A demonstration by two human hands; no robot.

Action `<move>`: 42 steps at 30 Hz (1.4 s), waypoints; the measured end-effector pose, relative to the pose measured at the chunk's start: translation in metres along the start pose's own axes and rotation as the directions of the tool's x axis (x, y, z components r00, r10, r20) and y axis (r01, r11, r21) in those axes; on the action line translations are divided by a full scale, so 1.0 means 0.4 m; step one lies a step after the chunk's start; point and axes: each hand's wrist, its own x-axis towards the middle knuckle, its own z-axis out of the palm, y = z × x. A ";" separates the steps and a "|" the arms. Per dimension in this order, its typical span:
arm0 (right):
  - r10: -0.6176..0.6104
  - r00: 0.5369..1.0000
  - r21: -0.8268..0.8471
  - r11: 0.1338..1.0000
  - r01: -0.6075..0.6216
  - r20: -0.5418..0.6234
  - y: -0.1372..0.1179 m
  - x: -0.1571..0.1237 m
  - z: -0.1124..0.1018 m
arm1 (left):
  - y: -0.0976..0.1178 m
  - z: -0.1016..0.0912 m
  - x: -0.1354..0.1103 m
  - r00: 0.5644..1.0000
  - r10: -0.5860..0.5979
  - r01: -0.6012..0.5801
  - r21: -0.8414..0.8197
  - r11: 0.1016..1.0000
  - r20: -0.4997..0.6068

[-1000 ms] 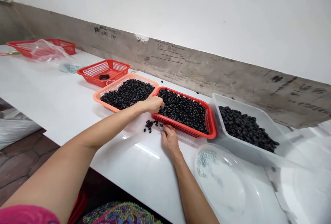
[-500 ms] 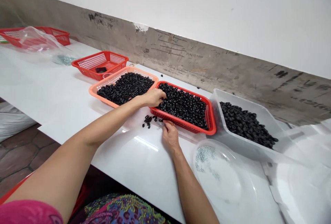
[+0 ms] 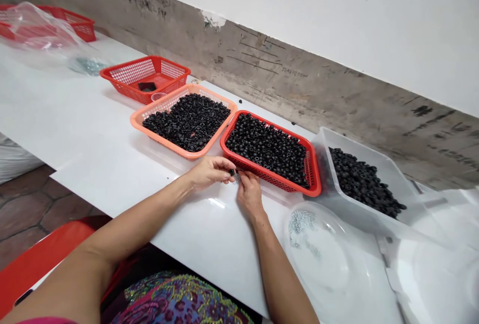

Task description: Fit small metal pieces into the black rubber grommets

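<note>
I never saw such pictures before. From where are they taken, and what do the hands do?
There is no machine: these are a person's bare hands, seen by one camera worn on the head. The left hand pinches a small black piece. The right hand is close by; whether it holds anything is unclear. Beyond them, on the white table, stand an orange basket and a red basket, both holding black pieces, and a pale tub with more.

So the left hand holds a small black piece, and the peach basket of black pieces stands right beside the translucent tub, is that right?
Not quite: the head view shows the red basket of black pieces right beside the translucent tub, not the peach basket. The left hand does hold a small black piece.
</note>
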 end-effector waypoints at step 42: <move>0.097 0.994 0.374 0.925 -0.071 -0.051 -0.085 -0.003 -0.074 | -0.067 -0.003 0.021 0.995 -0.047 0.065 0.220 0.973 -0.088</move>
